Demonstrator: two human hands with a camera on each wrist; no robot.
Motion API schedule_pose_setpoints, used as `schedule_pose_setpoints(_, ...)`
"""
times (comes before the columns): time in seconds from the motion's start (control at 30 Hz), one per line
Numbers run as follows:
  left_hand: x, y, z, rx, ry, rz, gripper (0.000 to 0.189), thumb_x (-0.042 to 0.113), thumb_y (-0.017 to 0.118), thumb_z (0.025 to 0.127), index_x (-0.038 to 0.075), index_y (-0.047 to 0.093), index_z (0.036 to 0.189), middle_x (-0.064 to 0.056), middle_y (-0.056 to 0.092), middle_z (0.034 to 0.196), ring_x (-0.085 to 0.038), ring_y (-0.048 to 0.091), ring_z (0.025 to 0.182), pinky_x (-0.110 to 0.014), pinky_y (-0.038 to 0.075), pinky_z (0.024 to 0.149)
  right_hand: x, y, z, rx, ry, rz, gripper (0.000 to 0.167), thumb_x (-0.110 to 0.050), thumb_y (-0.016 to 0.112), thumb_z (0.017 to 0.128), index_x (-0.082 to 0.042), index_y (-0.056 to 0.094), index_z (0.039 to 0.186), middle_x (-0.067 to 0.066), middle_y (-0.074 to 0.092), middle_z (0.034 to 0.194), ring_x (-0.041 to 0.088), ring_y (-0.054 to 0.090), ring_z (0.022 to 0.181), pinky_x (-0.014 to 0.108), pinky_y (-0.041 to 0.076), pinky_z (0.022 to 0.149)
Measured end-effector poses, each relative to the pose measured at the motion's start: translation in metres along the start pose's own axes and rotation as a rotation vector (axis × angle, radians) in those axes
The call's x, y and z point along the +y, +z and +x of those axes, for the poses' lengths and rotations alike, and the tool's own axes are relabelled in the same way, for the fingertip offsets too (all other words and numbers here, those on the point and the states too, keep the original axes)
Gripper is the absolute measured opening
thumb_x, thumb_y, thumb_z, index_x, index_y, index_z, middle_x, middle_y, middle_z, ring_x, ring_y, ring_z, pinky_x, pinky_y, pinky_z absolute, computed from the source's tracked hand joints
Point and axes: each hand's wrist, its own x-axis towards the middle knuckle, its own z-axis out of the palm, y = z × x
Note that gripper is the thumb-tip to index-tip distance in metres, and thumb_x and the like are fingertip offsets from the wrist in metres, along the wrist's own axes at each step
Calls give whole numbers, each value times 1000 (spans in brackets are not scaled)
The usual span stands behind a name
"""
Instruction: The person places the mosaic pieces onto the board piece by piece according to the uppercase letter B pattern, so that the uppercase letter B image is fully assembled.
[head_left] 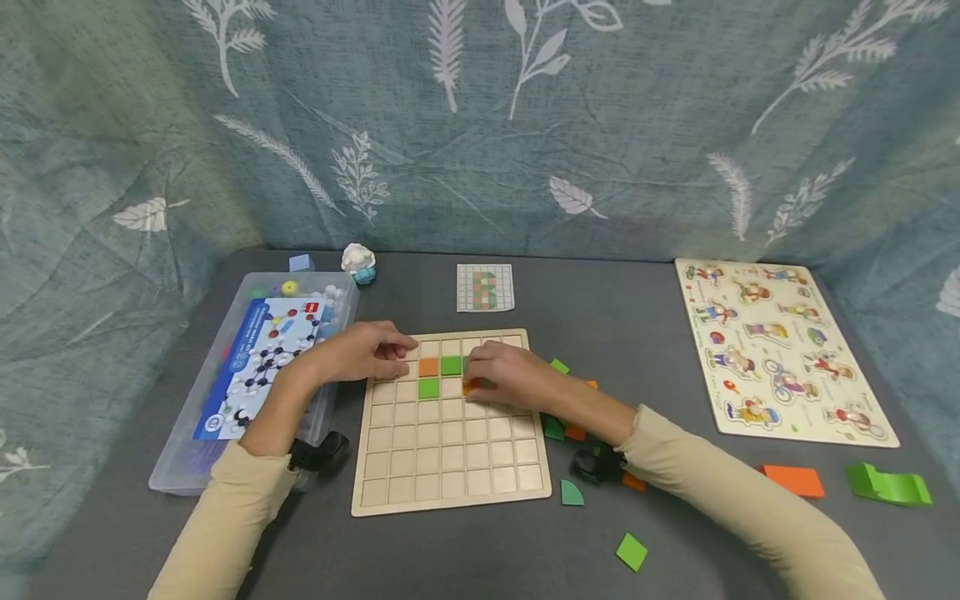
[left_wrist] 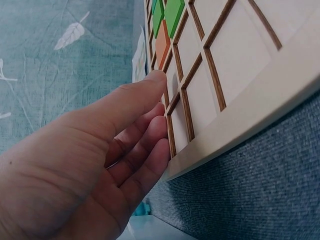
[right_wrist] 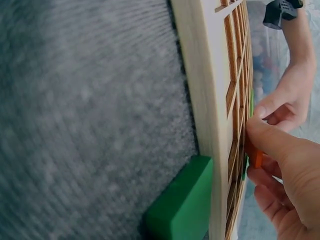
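Note:
A wooden grid board (head_left: pixel 452 505) lies in front of me. Three square tiles sit in its cells: an orange tile (head_left: pixel 428 367), a green tile (head_left: pixel 451 366) and a second green tile (head_left: pixel 428 388) below the orange one. Over the board, my right hand (head_left: pixel 513 375) pinches another orange tile (right_wrist: pixel 255 156) between thumb and fingers, right at the grid. My left hand (head_left: pixel 360 350) rests at the board's upper left corner, its thumb and loosely bent fingertips (left_wrist: pixel 159 150) against the surface. The right hand partly hides the upper right cells.
Loose green and orange pieces lie right of the board, including a green quarter-circle (head_left: pixel 572 492) and green square (head_left: pixel 632 552). A pattern card (head_left: pixel 486 288) lies behind it. A plastic case (head_left: pixel 176 467) stands left, a picture puzzle (head_left: pixel 787 358) right, near orange (head_left: pixel 795 481) and green blocks (head_left: pixel 888 486).

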Motion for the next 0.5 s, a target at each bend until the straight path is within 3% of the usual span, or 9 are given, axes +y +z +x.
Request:
schedule_pose_setpoints(0.33, -1, 0, 2, -4, -4, -1, 39, 13, 65, 92, -3, 61, 127, -10, 63, 102, -14, 59, 88, -28, 50, 76, -4, -6, -5, -20, 39, -10, 11, -28, 73, 87, -19, 75, 94, -2, 63, 99, 12, 57, 92, 22, 49, 73)
schedule_pose_setpoints(0.5, -1, 0, 1, 1, -3, -1, 39, 14, 65, 92, -4, 62, 126, -8, 63, 100, -13, 57, 87, -28, 49, 76, 0, -24, -37, 67, 111, 5, 27, -28, 75, 85, -14, 73, 108, 2, 65, 107, 15, 58, 98, 26, 51, 76)
